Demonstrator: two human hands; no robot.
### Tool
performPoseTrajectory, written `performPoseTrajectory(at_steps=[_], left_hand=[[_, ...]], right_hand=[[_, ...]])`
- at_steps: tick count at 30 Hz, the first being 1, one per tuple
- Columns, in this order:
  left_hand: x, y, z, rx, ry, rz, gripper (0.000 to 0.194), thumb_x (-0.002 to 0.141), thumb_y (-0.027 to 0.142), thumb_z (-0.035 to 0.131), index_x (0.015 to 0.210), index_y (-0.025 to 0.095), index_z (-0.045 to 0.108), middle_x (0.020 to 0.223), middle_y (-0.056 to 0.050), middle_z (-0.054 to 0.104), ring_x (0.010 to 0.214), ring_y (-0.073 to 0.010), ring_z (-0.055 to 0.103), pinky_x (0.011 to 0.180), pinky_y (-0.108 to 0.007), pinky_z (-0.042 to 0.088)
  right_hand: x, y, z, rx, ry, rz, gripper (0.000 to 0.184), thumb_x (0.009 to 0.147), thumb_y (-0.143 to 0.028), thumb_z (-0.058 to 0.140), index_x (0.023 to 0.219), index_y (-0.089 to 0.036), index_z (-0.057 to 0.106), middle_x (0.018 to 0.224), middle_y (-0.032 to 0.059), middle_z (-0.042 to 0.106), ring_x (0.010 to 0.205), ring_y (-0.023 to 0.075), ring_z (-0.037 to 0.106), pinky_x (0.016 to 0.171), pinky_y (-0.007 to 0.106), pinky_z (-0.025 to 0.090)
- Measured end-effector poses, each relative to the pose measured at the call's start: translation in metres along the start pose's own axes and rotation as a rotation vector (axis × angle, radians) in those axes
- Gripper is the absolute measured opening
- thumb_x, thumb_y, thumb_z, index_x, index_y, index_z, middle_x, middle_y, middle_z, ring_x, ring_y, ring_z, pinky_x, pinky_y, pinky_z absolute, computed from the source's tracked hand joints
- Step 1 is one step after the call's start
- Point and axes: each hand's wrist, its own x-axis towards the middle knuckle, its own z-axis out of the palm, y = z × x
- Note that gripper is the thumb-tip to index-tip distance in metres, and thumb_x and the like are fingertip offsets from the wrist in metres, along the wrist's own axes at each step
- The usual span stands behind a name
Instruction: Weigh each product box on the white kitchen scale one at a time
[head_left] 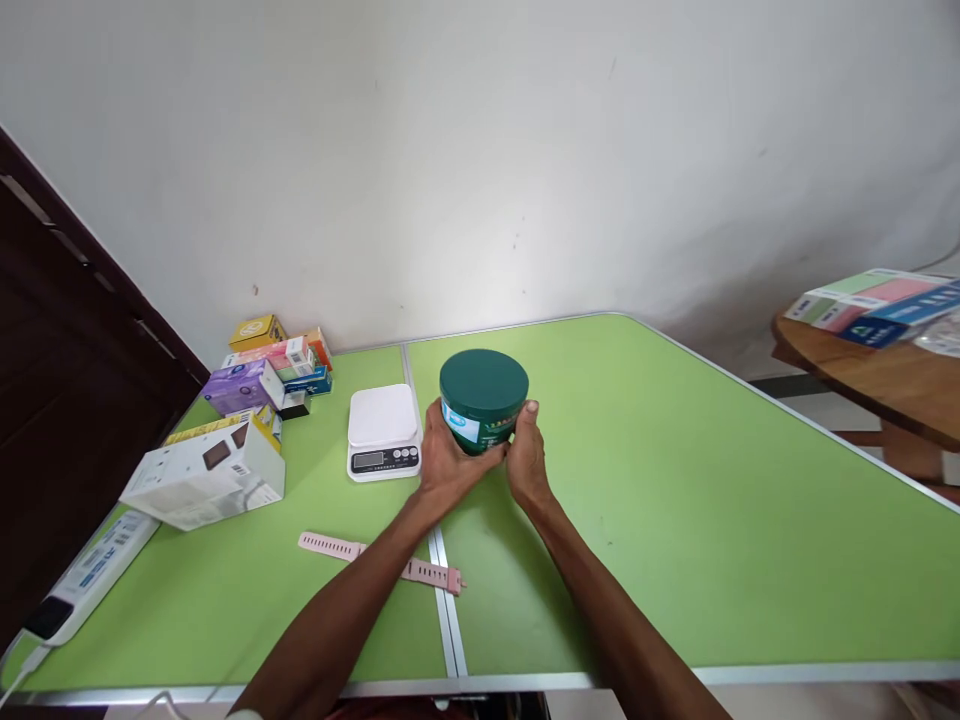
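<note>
A round dark-green tub [484,385] with a flat green lid and a white-and-blue label is held between my two hands near the middle of the table. My left hand [448,455] wraps its left side, thumb across the lower front. On the right side, my right hand [529,455] grips it with the thumb up along the wall. Just left of the tub lies a white digital kitchen scale [384,430] with a bare platform. A pink watch strap [431,573] lies under my left forearm, which hides its middle.
Several small product boxes [244,385] are stacked at the back left, with a larger white box [210,475] in front. A white power strip [97,570] lies at the left edge. A metal seam crosses the green table [675,480]. At right stands a wooden table [862,375] bearing boxes.
</note>
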Motion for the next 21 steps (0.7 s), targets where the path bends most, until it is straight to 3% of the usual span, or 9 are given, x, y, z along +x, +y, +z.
performPoseTrajectory(at_steps=[5,10,14,21], left_hand=[[0.022,0.011,-0.070,0.030,0.088,0.068,0.088,0.060,0.043,0.098,0.132,0.020,0.054,0.127,-0.016,0.073,0.113,-0.0339,0.074,0.094,-0.047,0.061],[0.038,-0.010,-0.123,0.108,0.162,0.050,0.076,0.063,0.047,0.094,0.122,0.019,0.056,0.120,-0.014,0.076,0.108,-0.0324,0.074,0.093,-0.047,0.061],[0.045,-0.033,-0.138,0.152,0.173,0.023,0.075,0.062,0.048,0.095,0.119,0.019,0.057,0.119,-0.015,0.076,0.109,-0.0339,0.074,0.093,-0.049,0.060],[0.051,-0.052,-0.137,0.113,0.122,-0.023,0.076,0.062,0.048,0.096,0.122,0.020,0.058,0.120,-0.015,0.076,0.110,-0.0334,0.074,0.096,-0.049,0.059]], right_hand=[[0.000,-0.033,0.058,0.060,-0.160,-0.098,0.086,0.100,-0.090,0.025,0.111,-0.022,0.076,0.122,0.0130,0.078,0.113,0.0294,0.068,0.103,0.044,0.055],[0.000,-0.033,0.113,0.084,-0.322,-0.115,0.081,0.098,-0.090,0.032,0.108,-0.022,0.075,0.118,0.0125,0.077,0.114,0.0298,0.066,0.104,0.046,0.053],[0.000,-0.021,0.132,0.031,-0.333,-0.127,0.082,0.096,-0.092,0.030,0.105,-0.023,0.074,0.119,0.0123,0.077,0.117,0.0307,0.064,0.109,0.048,0.050],[0.004,-0.012,0.131,-0.071,-0.347,-0.159,0.075,0.099,-0.087,0.028,0.094,-0.027,0.072,0.110,0.0099,0.076,0.111,0.0303,0.063,0.110,0.049,0.046]])
